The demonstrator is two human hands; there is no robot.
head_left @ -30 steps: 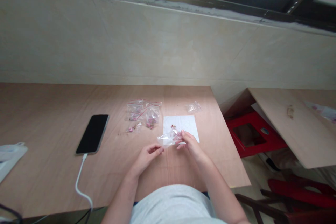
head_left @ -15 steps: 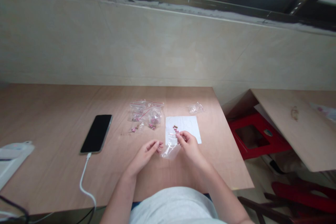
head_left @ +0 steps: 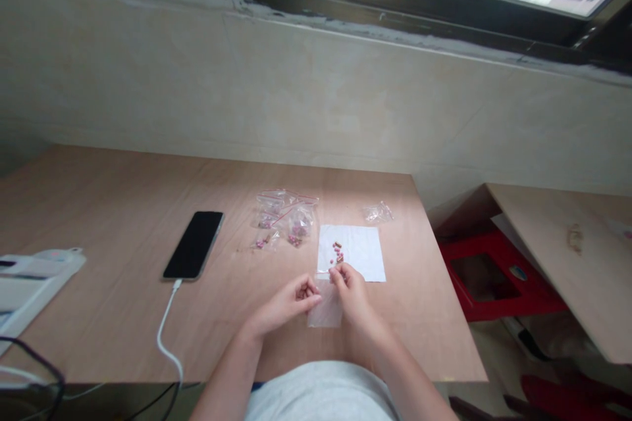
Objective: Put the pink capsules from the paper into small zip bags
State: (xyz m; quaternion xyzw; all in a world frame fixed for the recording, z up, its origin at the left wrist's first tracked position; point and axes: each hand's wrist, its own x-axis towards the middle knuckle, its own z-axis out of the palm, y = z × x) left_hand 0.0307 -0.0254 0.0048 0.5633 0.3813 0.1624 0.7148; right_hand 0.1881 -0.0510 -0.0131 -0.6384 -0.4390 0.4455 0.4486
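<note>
A small clear zip bag [head_left: 326,312] hangs between my hands, over the near edge of a white paper sheet [head_left: 363,256]. My right hand [head_left: 354,293] pinches its upper right corner. Curled fingers of my left hand [head_left: 291,301] close at the bag's left side, thumb against the plastic. Pink tablets [head_left: 338,250] and brown-and-pink capsules [head_left: 338,244] lie on the paper just beyond my right fingertips. Whether any pill sits inside the bag I cannot make out.
Several filled zip bags [head_left: 291,214] lie left of the paper. Another clear bag [head_left: 378,212] rests behind it. A black phone [head_left: 193,245] with a white cable [head_left: 162,335] is farther left, beside a white device [head_left: 44,289]. The table's right edge drops off near a red box [head_left: 486,276].
My left hand has moved in against the bag. The bag has come nearer to me and spread flatter, and more capsules show on the paper. The camera view has shifted slightly.
</note>
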